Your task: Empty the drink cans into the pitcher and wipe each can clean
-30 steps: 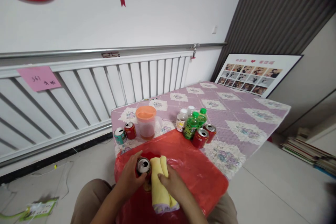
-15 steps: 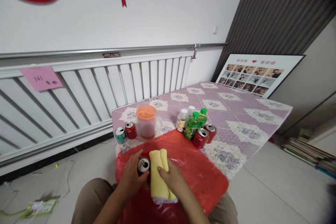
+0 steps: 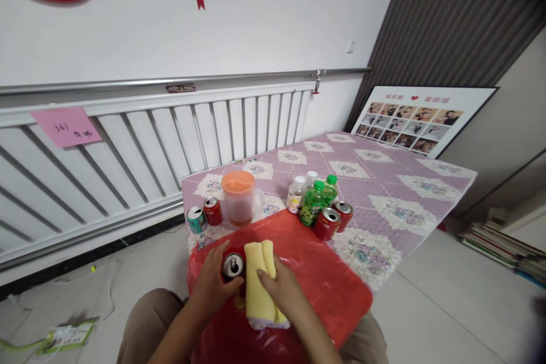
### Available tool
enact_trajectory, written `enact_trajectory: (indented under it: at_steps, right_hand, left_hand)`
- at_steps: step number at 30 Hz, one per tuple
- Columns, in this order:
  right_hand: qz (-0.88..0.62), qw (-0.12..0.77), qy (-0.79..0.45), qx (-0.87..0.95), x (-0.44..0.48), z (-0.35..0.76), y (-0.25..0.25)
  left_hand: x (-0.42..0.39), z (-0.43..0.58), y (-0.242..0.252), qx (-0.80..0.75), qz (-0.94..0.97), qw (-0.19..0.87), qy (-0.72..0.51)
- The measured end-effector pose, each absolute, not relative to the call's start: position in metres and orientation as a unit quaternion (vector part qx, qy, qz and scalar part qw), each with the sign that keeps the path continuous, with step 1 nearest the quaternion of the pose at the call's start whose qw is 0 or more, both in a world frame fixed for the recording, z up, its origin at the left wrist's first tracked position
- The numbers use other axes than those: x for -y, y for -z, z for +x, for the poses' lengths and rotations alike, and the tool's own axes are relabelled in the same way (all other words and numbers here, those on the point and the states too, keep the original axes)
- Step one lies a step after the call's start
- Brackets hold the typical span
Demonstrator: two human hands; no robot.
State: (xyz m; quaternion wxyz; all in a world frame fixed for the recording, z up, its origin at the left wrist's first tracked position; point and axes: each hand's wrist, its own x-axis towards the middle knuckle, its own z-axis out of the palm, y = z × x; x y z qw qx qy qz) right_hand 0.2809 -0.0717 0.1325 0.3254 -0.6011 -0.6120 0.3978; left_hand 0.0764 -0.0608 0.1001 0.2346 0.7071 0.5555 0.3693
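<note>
My left hand (image 3: 211, 284) is wrapped round a red drink can (image 3: 233, 266) with an opened silver top, standing on a red plastic sheet (image 3: 324, 284). My right hand (image 3: 285, 291) presses a folded yellow cloth (image 3: 258, 284) against the can's right side, fingers curled over the cloth. The cloth lies lengthwise, reaching from the can toward me. Both forearms come in from the bottom edge, above my knees.
On the purple patterned tablecloth (image 3: 384, 182) behind stand a clear jug with an orange lid (image 3: 238, 198), a teal can (image 3: 195, 219), a red can (image 3: 212, 210), two green bottles (image 3: 318, 200), two white bottles (image 3: 298, 190) and two red cans (image 3: 333, 217). A white radiator (image 3: 128, 148) lines the wall.
The cloth has slid a little along the can's side under my right hand, and the can has turned slightly in my left hand. Everything else on the table stays put.
</note>
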Motion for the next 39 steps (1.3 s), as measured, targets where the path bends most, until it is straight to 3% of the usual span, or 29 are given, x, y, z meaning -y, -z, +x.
enact_trajectory:
  at_steps: [6,13,22,33,39]
  right_hand:
    - [-0.593,0.323,-0.413,0.611,0.073,0.277,-0.123]
    - [-0.583,0.309,-0.445,0.606,0.077,0.282,-0.109]
    - [-0.589,0.341,-0.405,0.611,0.070,0.277,-0.130]
    - [-0.593,0.322,-0.424,0.604,0.078,0.281,-0.108]
    - [-0.603,0.345,-0.396,0.601,0.071,0.280,-0.126]
  left_hand:
    - [0.060,0.079,-0.101,-0.557,0.705,0.231,-0.373]
    - [0.056,0.069,-0.110,-0.511,0.735,0.299,-0.330]
    - [0.059,0.080,-0.103,-0.575,0.706,0.206,-0.360]
    - [0.054,0.071,-0.111,-0.484,0.755,0.292,-0.331]
    - [0.057,0.077,-0.105,-0.539,0.727,0.232,-0.357]
